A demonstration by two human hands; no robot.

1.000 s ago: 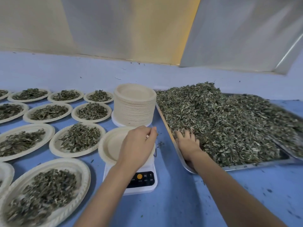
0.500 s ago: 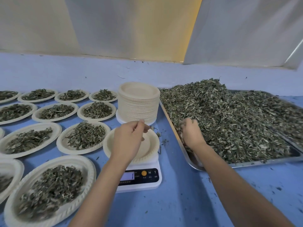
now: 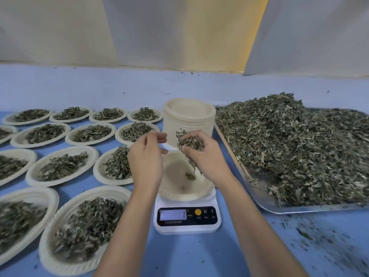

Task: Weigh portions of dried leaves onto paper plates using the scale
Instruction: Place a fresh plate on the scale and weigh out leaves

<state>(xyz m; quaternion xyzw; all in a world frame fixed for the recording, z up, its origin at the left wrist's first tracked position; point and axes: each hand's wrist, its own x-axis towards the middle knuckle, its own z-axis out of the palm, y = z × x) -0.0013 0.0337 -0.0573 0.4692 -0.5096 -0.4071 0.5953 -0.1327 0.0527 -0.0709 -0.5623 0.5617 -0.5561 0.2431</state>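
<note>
Dried leaves (image 3: 189, 143): a loose handful sits in your right hand (image 3: 205, 160), fingers curled round it from below, right above the paper plate (image 3: 179, 190) on the scale (image 3: 187, 226).

- Progress: early in this portion. Only a small clump and a few flecks lie on the plate under your right fingers, and a thin trail hangs down from the handful. Scale display lit, reading too blurred to make out.
- Done so far: the filled plates (image 3: 31, 173), more than a dozen in rows, run leftward from your left fingers, each carrying a similar low mound.
- Left to do: likely plenty. The stack of empty plates (image 3: 189, 118) just beyond your fingertips stands tall, and the heap (image 3: 299, 148) on the metal tray (image 3: 289, 209), to the right of your right fingers, is large.
- Left hand (image 3: 146, 162): hovers beside the right, over the plate's left rim, fingers bent in toward the thumb. Nothing seen between them; can't tell whether they pinch a scrap.
- Look of the material: grey-green, crumpled, mixed leaf and thin stem, light and flaky. It sheds; crumbs dot the blue table (image 3: 199, 256) right of your right forearm.
</note>
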